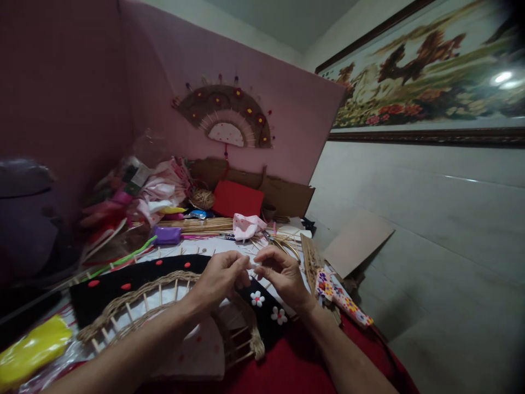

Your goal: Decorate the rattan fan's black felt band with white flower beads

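Note:
My left hand (221, 272) and my right hand (283, 275) meet fingertip to fingertip above a fan-shaped craft piece. Between their pinched fingers is a small white piece (253, 265), soft-looking, its exact shape hard to make out. Below lies the fan's black band (141, 269), dotted with red bits on the left. White flowers with red centres (257, 299) sit on the band's right part. Braided cord (123, 295) and thin sticks run along the fan's inner side. My forearms and hands hide its middle.
A yellow packet (35, 347) lies at the left front, a purple packet (167, 236) farther back. Behind my hands are scissors (283, 244), a bundle of sticks (200, 225) and a red sheet (238, 199). A finished fan (229, 112) hangs on the pink board.

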`<state>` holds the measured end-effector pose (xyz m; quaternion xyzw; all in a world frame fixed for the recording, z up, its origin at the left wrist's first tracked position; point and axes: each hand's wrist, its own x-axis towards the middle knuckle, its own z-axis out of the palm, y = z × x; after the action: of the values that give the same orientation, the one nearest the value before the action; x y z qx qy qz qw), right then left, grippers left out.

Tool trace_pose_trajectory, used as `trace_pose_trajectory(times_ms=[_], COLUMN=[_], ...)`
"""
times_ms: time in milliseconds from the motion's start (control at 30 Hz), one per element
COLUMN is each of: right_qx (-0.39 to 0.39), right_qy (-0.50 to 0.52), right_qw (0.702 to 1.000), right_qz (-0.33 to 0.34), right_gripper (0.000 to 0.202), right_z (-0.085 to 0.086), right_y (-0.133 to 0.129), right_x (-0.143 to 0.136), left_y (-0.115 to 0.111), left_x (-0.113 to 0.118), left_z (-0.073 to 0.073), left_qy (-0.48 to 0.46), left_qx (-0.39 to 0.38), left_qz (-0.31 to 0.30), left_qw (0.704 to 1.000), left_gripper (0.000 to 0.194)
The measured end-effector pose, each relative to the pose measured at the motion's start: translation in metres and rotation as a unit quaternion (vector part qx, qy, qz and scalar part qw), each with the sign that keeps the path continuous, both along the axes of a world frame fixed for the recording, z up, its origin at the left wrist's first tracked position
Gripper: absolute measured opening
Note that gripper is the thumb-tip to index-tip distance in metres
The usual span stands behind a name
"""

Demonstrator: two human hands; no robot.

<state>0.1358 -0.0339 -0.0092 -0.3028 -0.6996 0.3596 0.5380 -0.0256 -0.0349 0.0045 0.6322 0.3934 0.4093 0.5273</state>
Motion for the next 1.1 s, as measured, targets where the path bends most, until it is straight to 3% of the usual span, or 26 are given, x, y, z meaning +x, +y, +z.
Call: trace_pose_trajectory(times_ms=[133, 467, 633, 733, 1100], right_qx=[0.02, 0.056, 0.066, 0.055, 0.089], right_qy=[-0.019, -0.047, -0.032, -0.039, -0.093], right_qw=[1.0, 0.997, 0.997, 0.998, 0.991], right_qz=[-0.007, -0.019, -0.018, -0.021, -0.033], right_gripper=[0.01, 0.008, 0.007, 0.009, 0.005], right_z=[0.0003, 0.0029, 0.0033, 0.0033, 0.003], right_y=[-0.0009, -0.002, -0.0019, -0.0017, 0.0001], right_x=[0.0, 0.0007, -0.0005, 0.0001, 0.0032], left_y=[0.0012, 0.0019, 0.0032, 0.0024, -0.0013], left_x=[-0.0001, -0.0015, -0.0031, -0.0032, -0.0029], left_z=[-0.0022, -0.003, -0.0035, -0.0026, 0.0046], left_qy=[0.007, -0.007, -0.007, -0.016, -0.04], left_qx=[-0.027, 0.001, -0.031, -0.047, -0.054], left_qz=[-0.028, -0.03, -0.045, -0.062, -0.037], left_qw=[0.999, 1.0, 0.999, 0.997, 0.997], left_gripper=[0.04, 0.035, 0.045, 0.04, 0.033])
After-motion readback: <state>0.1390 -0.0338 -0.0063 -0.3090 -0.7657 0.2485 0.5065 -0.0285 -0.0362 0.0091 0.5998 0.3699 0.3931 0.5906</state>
